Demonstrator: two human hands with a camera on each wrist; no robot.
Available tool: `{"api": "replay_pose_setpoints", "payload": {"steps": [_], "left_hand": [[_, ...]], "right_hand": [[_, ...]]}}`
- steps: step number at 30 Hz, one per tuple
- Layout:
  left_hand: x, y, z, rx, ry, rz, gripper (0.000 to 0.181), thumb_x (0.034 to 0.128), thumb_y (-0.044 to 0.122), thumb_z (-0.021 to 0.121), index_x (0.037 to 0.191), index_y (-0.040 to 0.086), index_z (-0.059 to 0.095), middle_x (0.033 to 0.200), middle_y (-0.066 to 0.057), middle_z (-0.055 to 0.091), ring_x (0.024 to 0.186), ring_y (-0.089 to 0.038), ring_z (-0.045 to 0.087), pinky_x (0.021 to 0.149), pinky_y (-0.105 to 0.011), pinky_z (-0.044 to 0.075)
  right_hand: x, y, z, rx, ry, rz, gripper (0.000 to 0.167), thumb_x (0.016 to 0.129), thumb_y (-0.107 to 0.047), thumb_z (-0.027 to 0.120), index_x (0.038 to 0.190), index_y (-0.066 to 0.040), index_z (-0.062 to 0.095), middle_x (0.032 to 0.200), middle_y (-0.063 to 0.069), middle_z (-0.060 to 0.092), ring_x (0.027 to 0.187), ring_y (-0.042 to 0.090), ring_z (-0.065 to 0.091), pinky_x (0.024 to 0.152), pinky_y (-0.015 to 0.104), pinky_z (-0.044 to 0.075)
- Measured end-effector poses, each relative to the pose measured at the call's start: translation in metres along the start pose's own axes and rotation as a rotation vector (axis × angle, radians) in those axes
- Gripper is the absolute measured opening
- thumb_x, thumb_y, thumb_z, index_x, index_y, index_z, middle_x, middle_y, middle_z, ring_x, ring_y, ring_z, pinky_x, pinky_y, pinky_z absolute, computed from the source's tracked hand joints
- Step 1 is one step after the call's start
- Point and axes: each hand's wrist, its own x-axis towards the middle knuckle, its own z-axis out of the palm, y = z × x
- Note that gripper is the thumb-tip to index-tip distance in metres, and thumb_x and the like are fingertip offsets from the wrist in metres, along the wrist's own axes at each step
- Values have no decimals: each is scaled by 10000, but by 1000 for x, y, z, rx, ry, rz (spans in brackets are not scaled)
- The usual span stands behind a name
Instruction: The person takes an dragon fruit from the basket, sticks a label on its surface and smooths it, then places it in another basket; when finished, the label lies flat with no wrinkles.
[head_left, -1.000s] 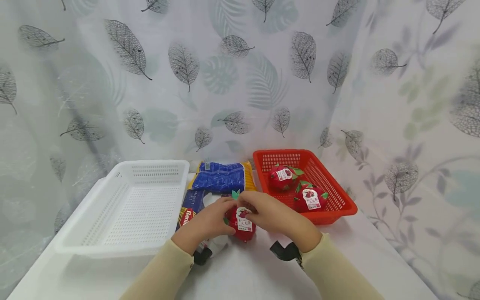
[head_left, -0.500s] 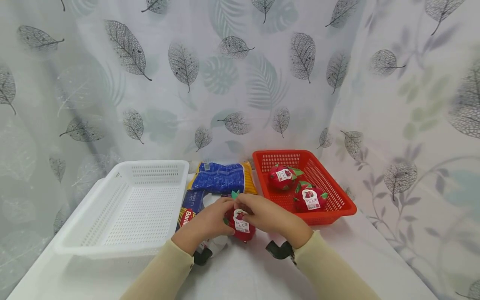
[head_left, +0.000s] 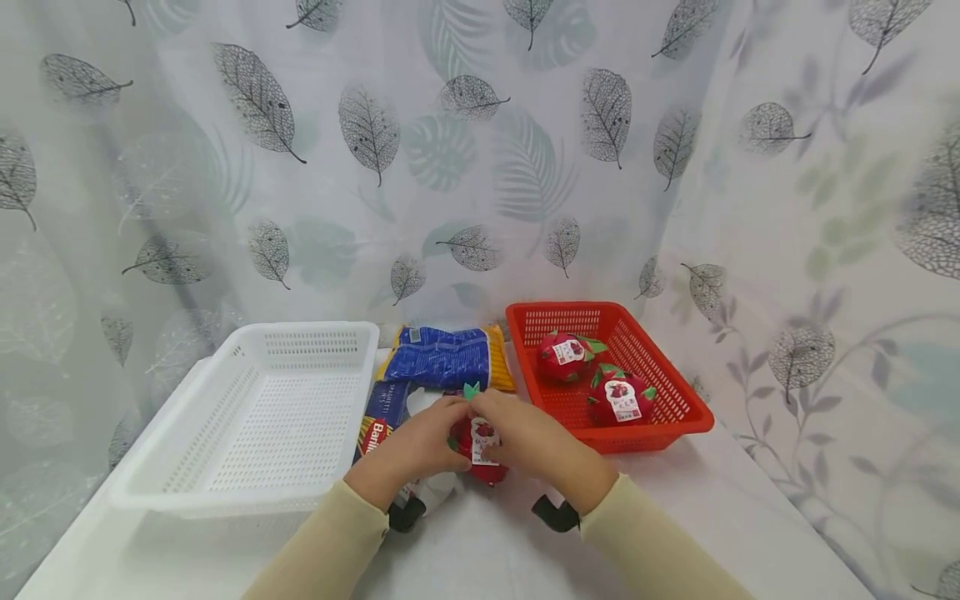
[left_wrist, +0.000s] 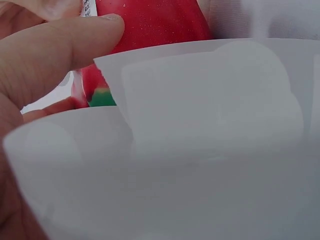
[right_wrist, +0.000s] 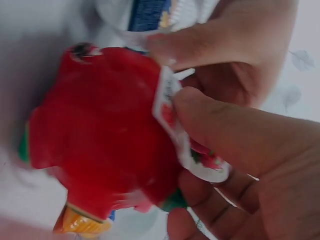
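A red dragon fruit (head_left: 487, 473) with green tips, glossy like a model, sits on the table between both hands. My left hand (head_left: 420, 446) grips its left side, with the thumb (left_wrist: 95, 35) against the skin. My right hand (head_left: 536, 442) is at its right and upper side, pinching a white printed sticker label (right_wrist: 172, 130) between thumb and fingers. Part of the label lies along the fruit; its other end stands off the surface. Beneath my left hand is white label backing paper (left_wrist: 210, 130) with pale sticker outlines.
A white basket (head_left: 247, 500) stands at left. At right, a red basket (head_left: 667, 429) holds two labelled dragon fruits (head_left: 622, 396). Behind my hands lie a blue and yellow bag (head_left: 442, 358) and a Barilla spaghetti box (head_left: 386, 404). A leaf-patterned curtain (head_left: 480, 167) surrounds the table.
My right hand has shifted slightly left and lower over the dragon fruit, and its thumb now covers more of the label. My left hand stays nearly still.
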Motion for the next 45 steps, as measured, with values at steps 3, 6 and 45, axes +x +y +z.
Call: {"api": "replay_pose_setpoints", "payload": {"steps": [3, 6, 45], "left_hand": [[1, 0, 1, 9, 3, 6, 837, 832, 201, 922, 1571, 243, 531, 1620, -18, 505, 1452, -302, 549, 1111, -537, 553], [1, 0, 1, 18, 6, 9, 855, 832, 207, 923, 1583, 246, 516, 1627, -17, 501, 1463, -302, 541, 1113, -537, 552], [0, -2, 3, -45, 2, -10, 869, 808, 172, 933, 1572, 264, 531, 1641, -44, 466, 1461, -328, 528, 982, -511, 632]], "right_hand": [[-1, 1, 2, -61, 26, -25, 674, 846, -274, 910, 1431, -273, 576, 1323, -31, 646, 1299, 158, 625, 961, 357, 643], [-3, 2, 3, -97, 54, -47, 693, 840, -283, 914, 1439, -270, 565, 1305, -32, 642, 1277, 149, 632, 963, 352, 642], [16, 1, -1, 157, 123, 231, 208, 914, -292, 847, 1047, -144, 787, 896, -26, 725, 858, 160, 641, 745, 323, 656]]}}
